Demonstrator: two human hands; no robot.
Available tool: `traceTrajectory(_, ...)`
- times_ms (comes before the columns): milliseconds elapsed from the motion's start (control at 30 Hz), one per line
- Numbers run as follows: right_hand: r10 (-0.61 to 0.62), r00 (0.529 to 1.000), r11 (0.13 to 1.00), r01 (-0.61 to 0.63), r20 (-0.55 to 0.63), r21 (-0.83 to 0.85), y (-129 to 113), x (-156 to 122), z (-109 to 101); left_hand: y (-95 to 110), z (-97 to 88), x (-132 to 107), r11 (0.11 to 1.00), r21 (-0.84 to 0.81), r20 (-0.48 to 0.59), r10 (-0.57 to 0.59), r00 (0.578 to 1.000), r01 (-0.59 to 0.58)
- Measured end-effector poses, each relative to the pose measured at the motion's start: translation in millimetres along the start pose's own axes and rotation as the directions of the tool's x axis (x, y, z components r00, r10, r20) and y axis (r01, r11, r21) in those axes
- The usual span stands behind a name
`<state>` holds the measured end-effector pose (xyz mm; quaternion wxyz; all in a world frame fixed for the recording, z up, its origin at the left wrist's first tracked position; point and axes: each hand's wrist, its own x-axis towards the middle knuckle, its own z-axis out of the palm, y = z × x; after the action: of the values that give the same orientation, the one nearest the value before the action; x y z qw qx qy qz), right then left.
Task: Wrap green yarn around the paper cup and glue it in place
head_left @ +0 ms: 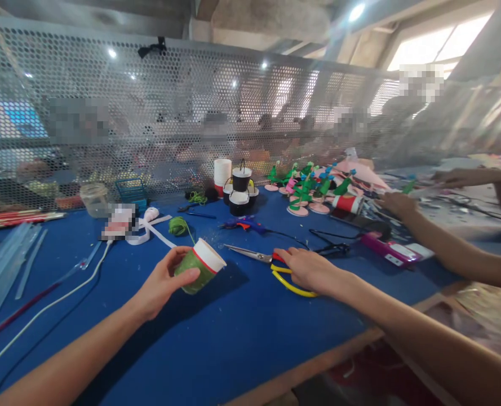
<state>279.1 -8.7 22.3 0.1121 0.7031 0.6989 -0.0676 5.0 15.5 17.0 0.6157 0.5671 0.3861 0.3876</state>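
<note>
A paper cup is tilted in my left hand, the fingers and thumb wrapped around its sides. Green yarn covers its lower part, under a red band and a white rim. From the cup, a strand of yarn leads to a small green yarn ball on the table. To the right, my right hand grips the scissors at the red and yellow handles; its fingertips are partly hidden. The scissors' blades point left, close to the tabletop. Just beyond them lies a blue glue gun.
White cups stand stacked near black buckets. Green figures on pink bases crowd the back right beside a co-worker's arm. A purple power strip lies right; clear glue sticks and a white cable lie left.
</note>
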Motion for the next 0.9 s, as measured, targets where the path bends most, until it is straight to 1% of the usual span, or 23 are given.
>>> traceTrajectory(100, -0.038, 0.999, 0.993, 0.042, -0.038, 0.11, 4.2, 2.8, 3.0, 0.9, -0.6, 1.0, 0.994, -0.105, 0.007, -0.041, 0.999, 0.041)
traceTrajectory(200, -0.047, 0.998, 0.957, 0.059, -0.047, 0.285, 9.0, 5.0, 7.8, 0.1, -1.9, 2.1, 0.981, -0.184, 0.002, -0.066, 0.998, 0.065)
traceTrajectory(300, -0.088, 0.995, 0.876, 0.095, -0.037, 0.473, 12.0, 4.4, 11.7, -1.5, -3.5, 3.2, 0.968, -0.238, -0.006, -0.081, 0.997, 0.077)
traceTrajectory(367, -0.113, 0.993, 0.822, 0.117, -0.042, 0.557, 12.0, 2.7, 11.5, -1.9, -4.2, 4.0, 0.961, -0.264, -0.008, -0.087, 0.996, 0.082)
traceTrajectory(400, -0.111, 0.993, 0.779, 0.112, -0.04, 0.617, 11.5, 1.8, 10.1, -1.8, -4.4, 4.3, 0.958, -0.275, -0.006, -0.089, 0.996, 0.084)
traceTrajectory(433, -0.107, 0.994, 0.711, 0.098, -0.03, 0.696, 10.8, 0.9, 8.0, -1.5, -4.6, 4.5, 0.955, -0.284, -0.005, -0.09, 0.996, 0.085)
traceTrajectory(467, -0.105, 0.994, 0.612, 0.08, -0.02, 0.787, 10.1, 0.2, 5.1, -1.2, -4.7, 4.7, 0.953, -0.291, -0.003, -0.091, 0.996, 0.086)
traceTrajectory(533, -0.122, 0.992, 0.367, 0.064, -0.02, 0.928, 8.2, -0.9, -2.1, -0.5, -4.8, 4.9, 0.95, -0.3, -0.002, -0.089, 0.996, 0.085)
traceTrajectory(567, -0.147, 0.988, 0.265, 0.083, -0.045, 0.961, 6.8, -1.4, -5.8, -0.2, -4.8, 4.8, 0.949, -0.303, -0.004, -0.087, 0.996, 0.082)
traceTrajectory(600, -0.178, 0.98, 0.199, 0.124, -0.088, 0.972, 4.9, -1.7, -9.3, -0.2, -4.8, 4.7, 0.949, -0.305, -0.006, -0.084, 0.996, 0.078)
traceTrajectory(633, -0.211, 0.968, 0.154, 0.173, -0.139, 0.973, 2.4, -1.9, -12.3, -0.2, -4.8, 4.5, 0.949, -0.306, -0.007, -0.079, 0.997, 0.073)
traceTrajectory(733, -0.287, 0.909, 0.04, 0.328, -0.303, 0.944, -9.2, -0.5, -17.8, -0.4, -4.9, 3.9, 0.949, -0.311, -0.007, -0.059, 0.998, 0.054)
traceTrajectory(767, -0.307, 0.888, 0.024, 0.367, -0.343, 0.93, -14.0, 1.0, -18.7, -0.3, -5.1, 3.8, 0.948, -0.313, -0.009, -0.054, 0.999, 0.048)
traceTrajectory(800, -0.33, 0.868, 0.028, 0.403, -0.372, 0.915, -19.2, 2.9, -19.3, 0.1, -5.3, 3.8, 0.948, -0.315, -0.013, -0.049, 0.999, 0.043)
traceTrajectory(833, -0.357, 0.846, 0.048, 0.44, -0.396, 0.897, -24.4, 5.1, -19.9, 0.7, -5.6, 3.8, 0.948, -0.317, -0.018, -0.046, 0.999, 0.038)
traceTrajectory(900, -0.404, 0.804, 0.118, 0.519, -0.436, 0.847, -34.7, 9.4, -21.4, 2.3, -6.3, 3.7, 0.945, -0.327, -0.031, -0.038, 0.999, 0.026)
